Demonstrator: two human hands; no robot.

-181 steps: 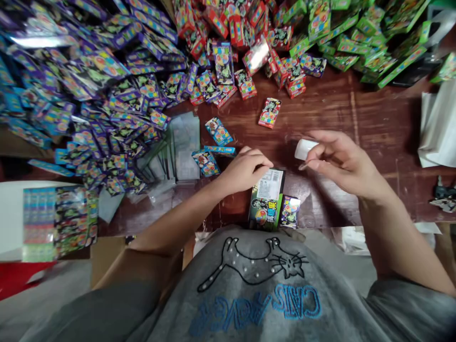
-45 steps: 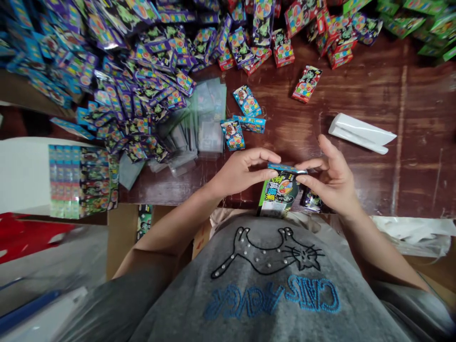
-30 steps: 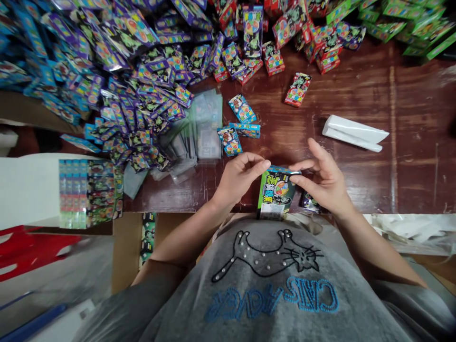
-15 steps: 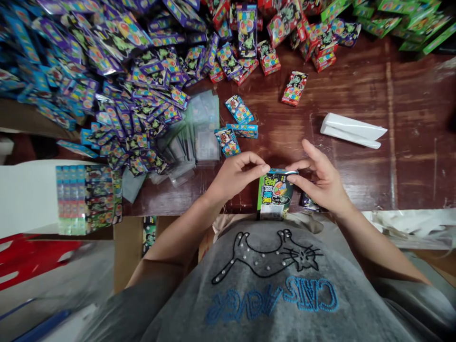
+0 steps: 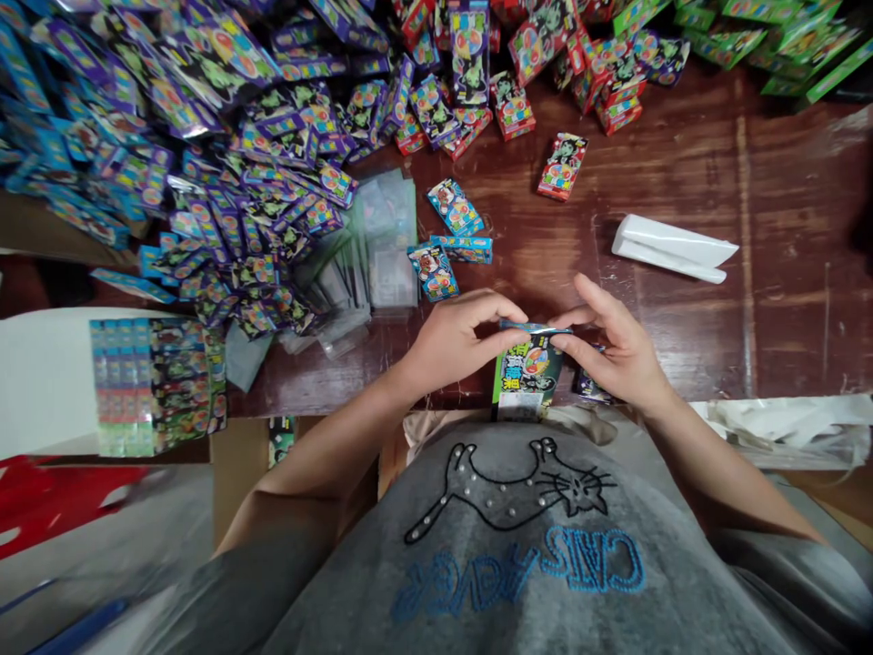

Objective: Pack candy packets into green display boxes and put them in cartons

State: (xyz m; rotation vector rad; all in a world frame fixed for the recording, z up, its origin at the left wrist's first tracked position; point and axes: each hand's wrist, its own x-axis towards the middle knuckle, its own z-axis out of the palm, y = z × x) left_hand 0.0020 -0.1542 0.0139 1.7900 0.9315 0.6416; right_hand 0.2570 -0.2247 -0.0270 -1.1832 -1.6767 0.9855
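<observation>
At the table's front edge I hold a black and green printed candy box (image 5: 530, 371) with a narrow blue top edge. My left hand (image 5: 470, 341) pinches the left end of that edge between thumb and fingers. On the right end, the thumb and a finger of my right hand (image 5: 607, 350) close on the same box, its index finger raised. A small dark packet (image 5: 592, 386) lies partly hidden under my right hand. Just beyond my left hand are several small blue candy boxes (image 5: 435, 271).
Purple candy boxes (image 5: 273, 118) heap at the back left, red ones (image 5: 515, 107) in the middle, green ones (image 5: 784, 36) at the far right. Clear plastic sleeves (image 5: 392, 241) lie left of centre. A folded white sheet (image 5: 672, 247) rests at right. Stacked packs (image 5: 184, 382) stand at left.
My left hand has shifted slightly right along the box's top edge, its fingers now closer to my right hand. My right hand has stayed nearly in place.
</observation>
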